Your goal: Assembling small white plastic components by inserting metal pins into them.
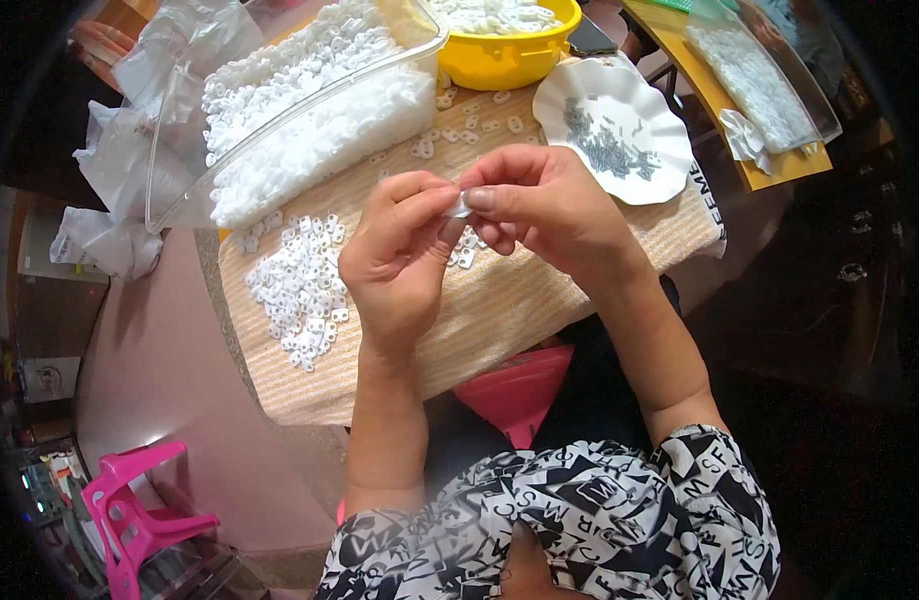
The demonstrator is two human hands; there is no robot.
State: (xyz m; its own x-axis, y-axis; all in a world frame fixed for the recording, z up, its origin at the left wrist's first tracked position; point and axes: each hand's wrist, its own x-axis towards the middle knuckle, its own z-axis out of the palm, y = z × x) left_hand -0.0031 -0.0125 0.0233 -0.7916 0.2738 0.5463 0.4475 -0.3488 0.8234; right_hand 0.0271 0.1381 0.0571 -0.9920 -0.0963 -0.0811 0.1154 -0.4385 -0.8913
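Note:
Above the middle of the table my left hand (pixel 405 240) and my right hand (pixel 545 205) meet, fingertips almost touching. Between them is a small white plastic piece (pixel 460 208), pinched by both hands and mostly hidden by the fingers. Left of my left hand lies a heap of small white plastic pieces (pixel 305 285), each with holes. A few more white pieces (pixel 467 250) lie on the table under my hands. Beyond my right hand, a white wavy-edged plate (pixel 660 110) bears many small grey pins.
A clear plastic bin (pixel 180 195) full of white pieces stands at the back left, beside a yellow basin (pixel 520 62). Crumpled plastic bags (pixel 120 190) hang at the left. A pink stool (pixel 140 515) stands on the floor; another table (pixel 795 165) is at far right.

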